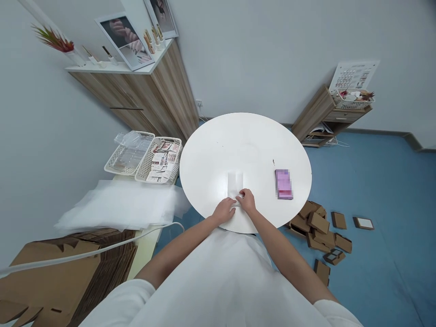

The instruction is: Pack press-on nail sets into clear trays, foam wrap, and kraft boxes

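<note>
A small translucent plastic bag [235,180] lies on the white oval table [245,145], near its front edge. My left hand [224,210] is at the bag's near end, its fingertips closed on the left side of the plastic. From the right, my right hand [247,200] pinches the same end between thumb and fingers. The fingertips of both hands almost meet, and they cover part of the bag. What, if anything, is inside it cannot be made out. A purple box [284,184], partly blurred, lies on the table to the right of my hands.
Two white baskets, one with clear plastic [131,152], the other with printed packets [164,159], stand at left. Nearer are translucent sheets [126,204], flattened cardboard [61,272] and a white hose [136,237]. Small brown boxes [320,222] litter the floor at right. Wooden cabinets [160,86] line the wall.
</note>
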`<state>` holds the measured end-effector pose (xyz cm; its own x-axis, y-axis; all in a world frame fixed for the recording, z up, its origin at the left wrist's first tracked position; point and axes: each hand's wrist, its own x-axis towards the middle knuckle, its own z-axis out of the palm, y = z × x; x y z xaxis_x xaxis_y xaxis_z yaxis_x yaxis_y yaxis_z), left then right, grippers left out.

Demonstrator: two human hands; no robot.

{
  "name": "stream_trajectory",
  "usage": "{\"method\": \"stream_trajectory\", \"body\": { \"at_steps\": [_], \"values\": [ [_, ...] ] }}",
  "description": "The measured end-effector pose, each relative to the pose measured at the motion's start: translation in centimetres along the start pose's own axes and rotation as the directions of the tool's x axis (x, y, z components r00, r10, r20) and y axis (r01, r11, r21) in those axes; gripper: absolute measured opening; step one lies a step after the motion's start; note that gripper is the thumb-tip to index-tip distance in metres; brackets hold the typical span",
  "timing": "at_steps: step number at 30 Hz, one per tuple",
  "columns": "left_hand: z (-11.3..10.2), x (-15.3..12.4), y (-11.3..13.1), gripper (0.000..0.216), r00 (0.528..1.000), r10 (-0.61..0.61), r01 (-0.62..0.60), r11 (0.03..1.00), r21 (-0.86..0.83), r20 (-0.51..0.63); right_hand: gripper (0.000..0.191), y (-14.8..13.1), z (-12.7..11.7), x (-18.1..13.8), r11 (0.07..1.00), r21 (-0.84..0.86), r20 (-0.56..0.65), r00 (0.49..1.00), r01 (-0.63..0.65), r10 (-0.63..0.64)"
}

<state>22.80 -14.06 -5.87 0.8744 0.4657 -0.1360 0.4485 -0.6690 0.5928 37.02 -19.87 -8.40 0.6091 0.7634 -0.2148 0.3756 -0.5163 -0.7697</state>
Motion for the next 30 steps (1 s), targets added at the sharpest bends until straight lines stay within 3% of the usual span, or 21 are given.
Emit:
{"method": "stream_trajectory", "body": {
  "at_steps": [3, 9, 13, 17, 20, 30],
  "values": [
    [-0.7, 0.3, -1.2, 0.036, 0.994, 0.014, -0.006, 0.997, 0.071, -0.105, 0.018, 0.2, 0.2, 0.0, 0.999, 0.044, -0.033, 0.999, -0.006, 0.007],
    [-0.3, 1.7, -2.3, 0.052, 0.986, 0.159, -0.166, 0.959, 0.228, 0.047, 0.011, 0.3, 0.3, -0.6, 0.996, -0.012, -0.039, 0.996, 0.084, -0.084],
    [0.1, 2.0, -2.7, 0.05, 0.986, 0.153, -0.166, 0.954, 0.249, 0.072, 0.023, 0.7, -0.3, -1.7, 0.947, -0.185, 0.093, 0.964, 0.261, -0.248],
    [-0.4, 1.8, -3.1, 0.053, 0.98, 0.185, -0.199, 0.953, 0.23, 0.079, 0.032, 1.5, -1.5, -2.9, 0.834, -0.305, 0.291, 0.879, 0.459, -0.378],
    [-1.0, 1.9, -3.3, 0.058, 0.974, 0.212, -0.225, 0.949, 0.22, 0.08, 0.039, 2.0, -2.3, -3.2, 0.778, -0.32, 0.351, 0.831, 0.54, -0.432],
    [-1.6, 3.1, -3.0, 0.052, 0.974, 0.193, -0.215, 0.954, 0.209, 0.118, 0.034, 0.7, -1.3, -1.7, 0.79, -0.438, 0.353, 0.89, 0.43, -0.288]
  ]
}}
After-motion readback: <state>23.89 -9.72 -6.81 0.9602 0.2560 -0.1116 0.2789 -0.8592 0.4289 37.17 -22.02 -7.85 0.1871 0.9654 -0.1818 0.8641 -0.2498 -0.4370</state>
